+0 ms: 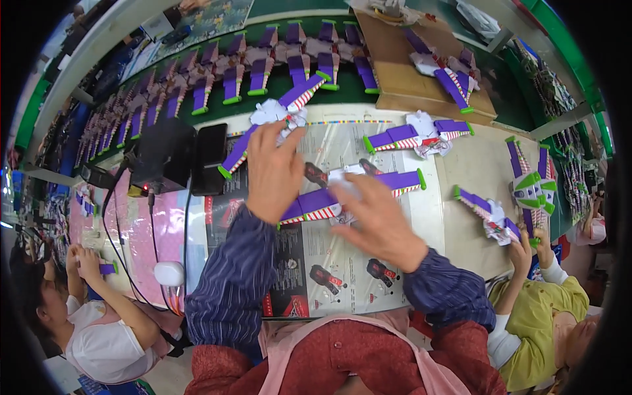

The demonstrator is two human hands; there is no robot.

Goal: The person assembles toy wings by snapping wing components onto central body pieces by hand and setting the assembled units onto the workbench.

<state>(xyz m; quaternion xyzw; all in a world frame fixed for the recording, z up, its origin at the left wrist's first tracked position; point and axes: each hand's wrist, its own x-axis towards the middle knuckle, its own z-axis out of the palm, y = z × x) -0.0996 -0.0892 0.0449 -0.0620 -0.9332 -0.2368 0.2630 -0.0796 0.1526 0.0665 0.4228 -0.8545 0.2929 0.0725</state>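
My left hand (273, 174) is closed on the white middle of a toy wing pack (306, 90), whose purple wings have green tips and red-and-white striped edges. This pack lies slanted across the far side of the work surface. My right hand (382, 220), slightly blurred, is over the white middle of a second wing pack (398, 181), with its thumb spread away from its fingers. Its fingertips are at that middle; whether they touch it, I cannot tell. The second pack's left wing (308, 203) passes below my left wrist.
A third wing pack (421, 135) lies beyond my right hand. Rows of packs cover the green conveyor belt (283, 105), beside a cardboard sheet (388, 79). A black box (163, 155) with cables and a phone (210, 158) stand left. Co-workers' hands (520, 253) hold a pack at right; another person (99, 316) works at left.
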